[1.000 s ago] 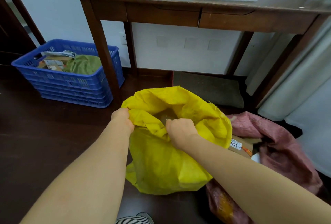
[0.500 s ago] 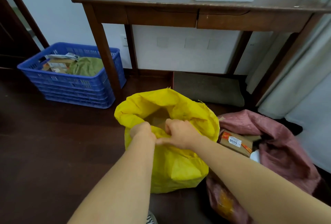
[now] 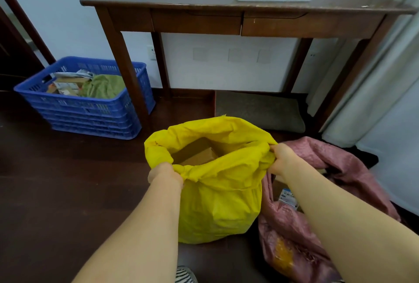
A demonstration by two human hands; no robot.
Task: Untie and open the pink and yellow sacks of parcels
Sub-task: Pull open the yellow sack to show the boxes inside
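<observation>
my left hand [image 3: 165,175] and right hand [image 3: 281,158] are both clenched on the rim of the yellow sack [image 3: 217,203] on the floor; thin, crinkly, probably box-heavy, so i grip bunched edges.

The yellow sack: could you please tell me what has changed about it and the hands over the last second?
The hands, close together at the near rim before, have moved apart: the left hand and the right hand now pull the yellow sack wide open, exposing cardboard boxes inside. Both still grip the rim. The pink sack and blue crate stay put.
</observation>
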